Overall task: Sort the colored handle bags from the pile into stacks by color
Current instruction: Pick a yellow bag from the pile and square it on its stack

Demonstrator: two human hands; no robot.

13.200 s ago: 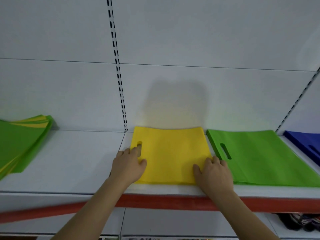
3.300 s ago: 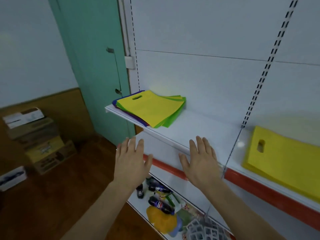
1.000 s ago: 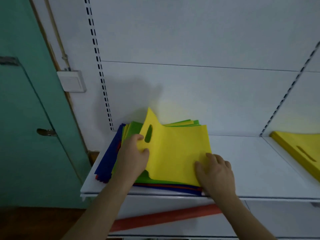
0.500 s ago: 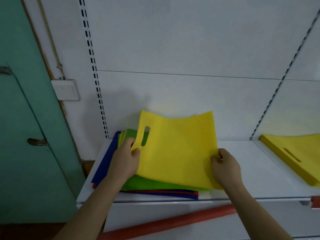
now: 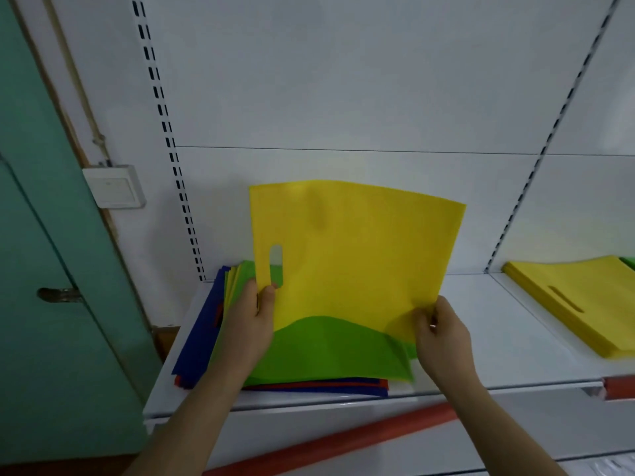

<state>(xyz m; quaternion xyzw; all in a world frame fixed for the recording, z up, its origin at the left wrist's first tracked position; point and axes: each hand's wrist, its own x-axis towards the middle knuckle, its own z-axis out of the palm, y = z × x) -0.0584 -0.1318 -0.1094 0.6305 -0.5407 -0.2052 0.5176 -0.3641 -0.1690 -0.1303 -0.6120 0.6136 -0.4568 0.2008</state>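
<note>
Above the pile (image 5: 309, 355), yellow bag (image 5: 354, 255) (upright), both hands pinching.

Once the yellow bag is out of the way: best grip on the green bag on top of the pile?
Pinch the green bag at its near right corner, coming from the right front. That corner overhangs the blue and red bags beneath and curls up slightly. Its handle slot sits far left, under the left hand and yellow bag.
</note>
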